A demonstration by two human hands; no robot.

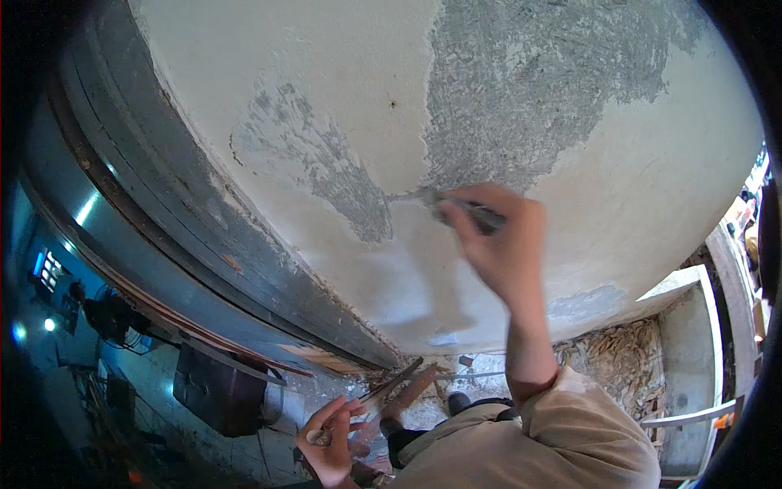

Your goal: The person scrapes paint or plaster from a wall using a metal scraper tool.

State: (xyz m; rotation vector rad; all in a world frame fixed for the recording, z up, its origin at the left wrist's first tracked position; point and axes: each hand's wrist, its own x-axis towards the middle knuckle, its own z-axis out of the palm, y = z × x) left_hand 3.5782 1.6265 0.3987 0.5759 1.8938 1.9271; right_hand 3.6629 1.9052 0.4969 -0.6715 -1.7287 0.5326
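Note:
My right hand (504,229) is closed around a dark hand tool (486,219), apparently a scraper, blurred and partly covered by my fingers. Its tip meets the cream-painted wall (379,147) at a thin grey line. This line joins a large grey patch of bared plaster (507,104) on the right and a smaller, streaky grey patch (342,177) on the left. Low in the view, apart from the wall, my left hand (330,440) has its fingers loosely bent around a small, round-ended pale object (319,437); what it is cannot be made out.
A grey door frame (201,202) borders the wall on the left. Beyond it stand a dark brown box-like piece (214,391) and a black fan (116,315). Dry leaves (623,360) lie beside a low concrete wall (687,348) at right. Long thin strips (391,385) rest near my feet.

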